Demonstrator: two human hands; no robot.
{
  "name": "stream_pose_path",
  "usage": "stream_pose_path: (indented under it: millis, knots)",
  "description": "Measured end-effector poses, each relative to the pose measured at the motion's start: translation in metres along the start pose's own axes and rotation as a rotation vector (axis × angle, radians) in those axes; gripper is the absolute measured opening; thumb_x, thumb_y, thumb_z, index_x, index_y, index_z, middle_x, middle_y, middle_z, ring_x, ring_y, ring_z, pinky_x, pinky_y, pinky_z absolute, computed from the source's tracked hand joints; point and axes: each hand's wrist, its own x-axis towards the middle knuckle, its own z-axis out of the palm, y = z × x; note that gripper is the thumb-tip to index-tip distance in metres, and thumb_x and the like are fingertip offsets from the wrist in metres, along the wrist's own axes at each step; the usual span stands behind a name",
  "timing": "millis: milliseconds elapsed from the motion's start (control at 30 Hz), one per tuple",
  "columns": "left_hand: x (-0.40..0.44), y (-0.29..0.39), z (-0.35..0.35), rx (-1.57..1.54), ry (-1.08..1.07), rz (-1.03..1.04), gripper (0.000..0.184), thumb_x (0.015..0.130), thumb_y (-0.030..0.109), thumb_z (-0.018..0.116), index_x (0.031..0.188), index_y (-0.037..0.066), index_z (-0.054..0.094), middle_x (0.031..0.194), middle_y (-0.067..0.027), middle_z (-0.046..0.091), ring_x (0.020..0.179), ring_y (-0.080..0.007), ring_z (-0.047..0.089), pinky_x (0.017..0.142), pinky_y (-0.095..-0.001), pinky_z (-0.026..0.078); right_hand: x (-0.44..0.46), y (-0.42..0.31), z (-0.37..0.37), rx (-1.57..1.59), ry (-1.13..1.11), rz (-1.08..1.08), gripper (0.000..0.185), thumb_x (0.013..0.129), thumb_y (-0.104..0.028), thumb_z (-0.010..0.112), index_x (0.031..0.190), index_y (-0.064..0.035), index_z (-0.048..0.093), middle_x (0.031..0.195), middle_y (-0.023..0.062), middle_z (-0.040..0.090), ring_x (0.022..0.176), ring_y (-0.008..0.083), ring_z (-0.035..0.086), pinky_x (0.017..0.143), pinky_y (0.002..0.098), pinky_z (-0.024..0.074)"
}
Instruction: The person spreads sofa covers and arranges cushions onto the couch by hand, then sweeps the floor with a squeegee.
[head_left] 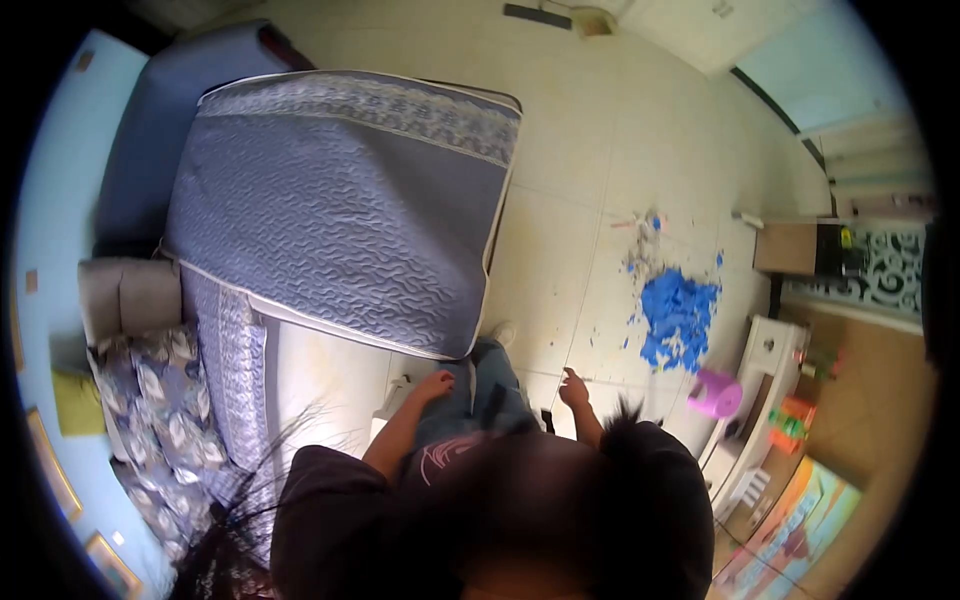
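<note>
My left hand [435, 386] hangs beside my left thigh, just below the near edge of a grey-blue quilted mattress [330, 210]. Its fingers look loosely bent, and I see nothing in them. Apart from my body, my right hand [574, 390] hangs over the tiled floor, one finger stretched out and nothing held. The mattress is tilted, with a patterned lace band along its far side. Its near corner comes close to my legs [485, 385].
Blue scraps [678, 318] lie heaped on the floor at the right, near a pink tub [715, 394] and a white cabinet [752, 385]. On the left stands a floral sofa [165, 390] with a green cushion [78, 403]. A brown box [785, 247] sits at far right.
</note>
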Motion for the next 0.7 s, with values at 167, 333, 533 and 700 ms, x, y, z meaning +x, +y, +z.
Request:
stream_pose_path:
  millis: [167, 333, 533, 700]
  knots:
    - [0.043, 0.049, -0.009, -0.026, 0.162, 0.207, 0.022, 0.07, 0.022, 0.047, 0.081, 0.003, 0.052, 0.071, -0.0091, 0.056, 0.065, -0.0165, 0.053, 0.059, -0.0282, 0.041, 0.085, 0.07, 0.0, 0.07, 0.058, -0.002, 0.022, 0.065, -0.018, 0.049, 0.081, -0.0015, 0.049, 0.07, 0.0182, 0.053, 0.066, 0.03, 0.052, 0.06, 0.0355, 0.0419]
    - [0.095, 0.092, -0.021, -0.48, 0.579, -0.055, 0.022, 0.069, 0.023, 0.046, 0.077, 0.004, 0.054, 0.068, -0.0084, 0.056, 0.065, -0.0166, 0.054, 0.059, -0.0292, 0.041, 0.177, 0.061, -0.116, 0.059, -0.573, 0.237, 0.037, 0.067, -0.028, 0.052, 0.093, -0.0017, 0.049, 0.083, 0.0104, 0.055, 0.081, 0.0225, 0.052, 0.068, 0.0315, 0.0416]
    - [0.176, 0.088, -0.002, -0.281, 0.698, 0.267, 0.016, 0.068, 0.015, 0.051, 0.079, 0.004, 0.053, 0.065, -0.0076, 0.054, 0.059, -0.0148, 0.052, 0.051, -0.0271, 0.043, 0.38, -0.037, -0.28, -0.678, -0.265, -0.094, 0.032, 0.067, -0.026, 0.049, 0.084, 0.0005, 0.051, 0.091, 0.0169, 0.052, 0.088, 0.0279, 0.049, 0.071, 0.0375, 0.0401]
    - [0.197, 0.151, 0.064, -1.244, 0.813, -0.019, 0.019, 0.067, 0.015, 0.053, 0.082, 0.004, 0.054, 0.07, -0.0072, 0.055, 0.057, -0.0135, 0.052, 0.05, -0.0254, 0.042, 0.499, -0.233, -0.3, -0.559, 0.006, -0.859, 0.026, 0.069, -0.024, 0.043, 0.081, -0.0029, 0.05, 0.084, 0.0181, 0.052, 0.082, 0.0311, 0.048, 0.07, 0.0376, 0.0394]
